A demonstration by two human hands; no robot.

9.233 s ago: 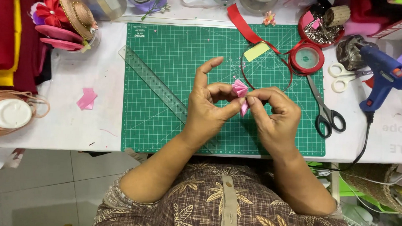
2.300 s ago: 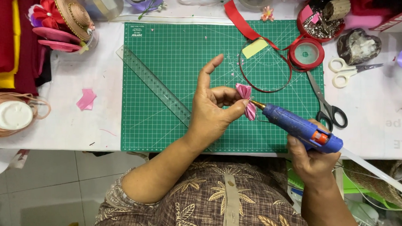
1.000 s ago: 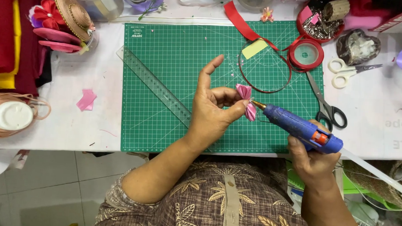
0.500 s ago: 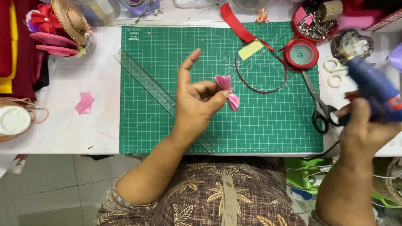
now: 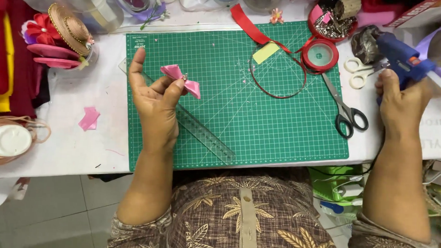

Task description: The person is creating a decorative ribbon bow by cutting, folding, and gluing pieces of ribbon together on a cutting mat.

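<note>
1. 1 head view, looking down on a white bench that carries a green cutting mat.
2. Left hand is raised over the mat's left part, thumb and middle fingers pinching a small pink ribbon bow, index finger pointing up and away.
3. Clear ruler lies slanted on the mat, partly under that hand.
4. Right hand is at the right of the bench, closed around the grip of a blue glue gun, well apart from the bow.
5. Black-handled scissors lie at the mat's right edge, white-handled scissors just beyond, near the gun.
6. Red ribbon spool sits at the mat's far right corner, its ribbon looping across the mat.
7. Pink scrap lies on the bench left of the mat.
</note>
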